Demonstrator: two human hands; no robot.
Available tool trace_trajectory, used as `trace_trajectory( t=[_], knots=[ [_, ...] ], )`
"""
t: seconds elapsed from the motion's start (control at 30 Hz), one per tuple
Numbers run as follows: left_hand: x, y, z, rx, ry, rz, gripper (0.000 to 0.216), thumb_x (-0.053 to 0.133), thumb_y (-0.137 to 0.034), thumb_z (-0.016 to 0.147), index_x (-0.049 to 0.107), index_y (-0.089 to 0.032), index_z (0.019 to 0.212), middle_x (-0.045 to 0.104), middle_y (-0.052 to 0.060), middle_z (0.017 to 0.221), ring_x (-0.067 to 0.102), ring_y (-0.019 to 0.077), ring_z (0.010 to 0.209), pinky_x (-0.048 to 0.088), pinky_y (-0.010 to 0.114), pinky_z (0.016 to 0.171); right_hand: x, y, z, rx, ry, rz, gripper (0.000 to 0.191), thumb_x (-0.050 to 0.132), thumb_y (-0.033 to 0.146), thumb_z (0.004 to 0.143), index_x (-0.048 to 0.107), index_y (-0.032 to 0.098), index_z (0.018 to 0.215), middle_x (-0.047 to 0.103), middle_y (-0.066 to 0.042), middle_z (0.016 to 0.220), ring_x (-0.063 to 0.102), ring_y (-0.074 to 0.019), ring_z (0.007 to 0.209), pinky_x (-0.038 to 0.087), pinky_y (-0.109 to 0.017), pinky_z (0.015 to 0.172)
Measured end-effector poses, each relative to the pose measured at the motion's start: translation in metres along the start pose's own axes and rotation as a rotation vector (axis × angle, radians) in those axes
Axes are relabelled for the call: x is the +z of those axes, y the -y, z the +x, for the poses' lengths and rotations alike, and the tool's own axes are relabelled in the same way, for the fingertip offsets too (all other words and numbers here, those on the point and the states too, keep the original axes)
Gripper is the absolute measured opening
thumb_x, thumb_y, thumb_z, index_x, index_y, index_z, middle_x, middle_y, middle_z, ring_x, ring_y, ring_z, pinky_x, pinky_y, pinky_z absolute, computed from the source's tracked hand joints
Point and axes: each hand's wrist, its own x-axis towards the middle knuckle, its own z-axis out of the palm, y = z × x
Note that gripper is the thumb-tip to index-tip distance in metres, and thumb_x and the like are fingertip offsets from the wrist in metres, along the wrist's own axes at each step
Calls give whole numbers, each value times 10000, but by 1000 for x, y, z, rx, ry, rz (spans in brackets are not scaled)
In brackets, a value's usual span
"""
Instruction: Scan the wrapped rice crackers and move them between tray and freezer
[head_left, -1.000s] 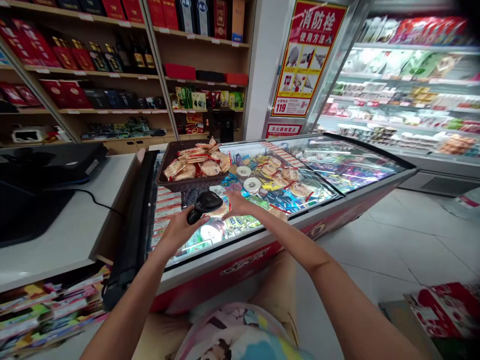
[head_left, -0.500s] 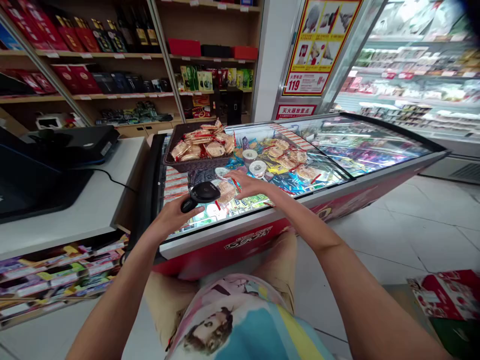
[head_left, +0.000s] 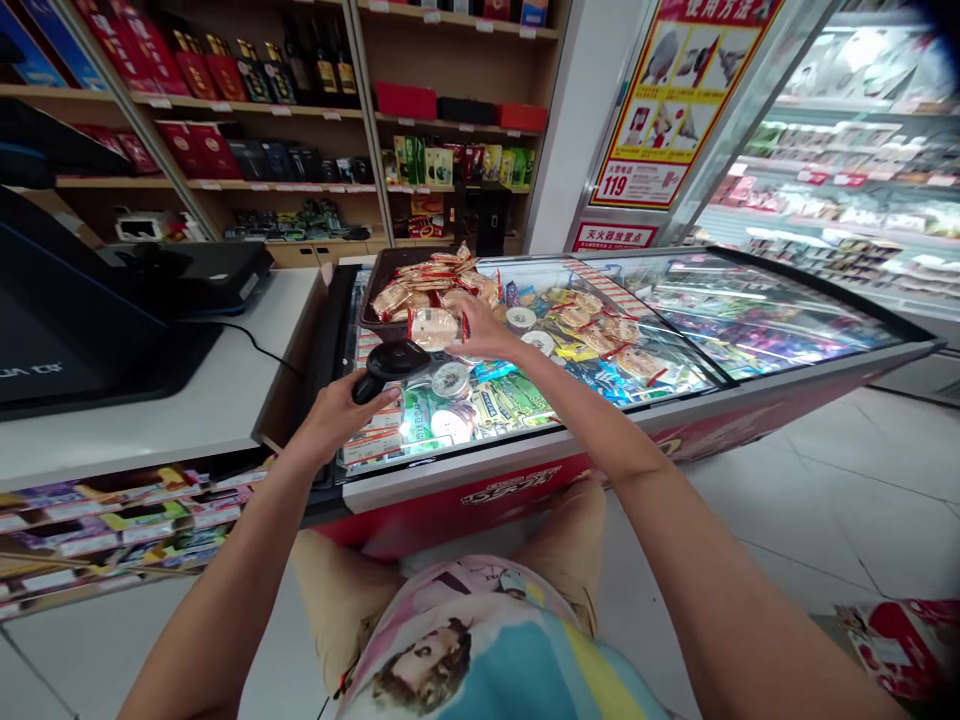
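My left hand [head_left: 336,408] grips a black barcode scanner [head_left: 390,364] over the near left part of a chest freezer's glass lid [head_left: 480,400]. My right hand [head_left: 484,335] holds a round snack packet [head_left: 433,327] upright just beyond the scanner's head. Right behind it a dark basket [head_left: 375,300] piled with several similar red-and-tan snack packets [head_left: 435,282] rests on the freezer's far left corner. More of the same packets [head_left: 592,325] lie on the glass to the right.
A white counter [head_left: 172,400] on my left carries a black monitor [head_left: 67,330], a printer [head_left: 195,270] and a cable. Shelves of boxes and bottles [head_left: 225,120] line the back wall. An open refrigerated case [head_left: 855,180] stands at the right. A magazine rack [head_left: 112,520] sits under the counter.
My right hand lifted a snack packet from near the scanner and raised it toward the basket. The scanner hand stayed roughly in place while my view shifted left and down.
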Motion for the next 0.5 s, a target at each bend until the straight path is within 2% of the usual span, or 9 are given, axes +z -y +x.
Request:
trace_trajectory(
  t=[0.13, 0.3, 0.4, 0.5],
  knots=[
    [-18, -1, 8, -53, -95, -105, 541, 661, -677, 711, 664, -177, 918, 553, -41, 587, 476, 131, 549, 343, 226, 493, 14, 18, 69, 147, -107, -149, 662, 698, 454, 721, 483, 138, 1261, 501, -164, 1316, 410, -358, 1258, 308, -507, 1086],
    [-44, -1, 20, -42, -133, -157, 452, 683, -630, 722, 580, -193, 774, 488, -64, 520, 430, 109, 503, 306, 226, 484, 33, 34, 143, 342, -91, -237, 711, 705, 520, 730, 492, 93, 1258, 479, -215, 1353, 313, -391, 1355, 241, -546, 1119],
    [-53, 1, 26, -38, -145, -168, 442, 675, -620, 734, 539, -200, 732, 481, -62, 518, 427, 110, 500, 310, 232, 489, 46, 38, 170, 414, -56, -249, 693, 739, 466, 718, 521, 54, 1231, 496, -238, 1345, 293, -383, 1371, 205, -555, 1131],
    [-55, 2, 31, -40, -117, -177, 436, 664, -619, 744, 556, -197, 754, 474, -62, 521, 423, 113, 510, 319, 235, 504, 53, 38, 178, 418, -55, -233, 704, 680, 487, 783, 488, 27, 1280, 481, -248, 1365, 296, -363, 1375, 209, -567, 1120]
  ],
)
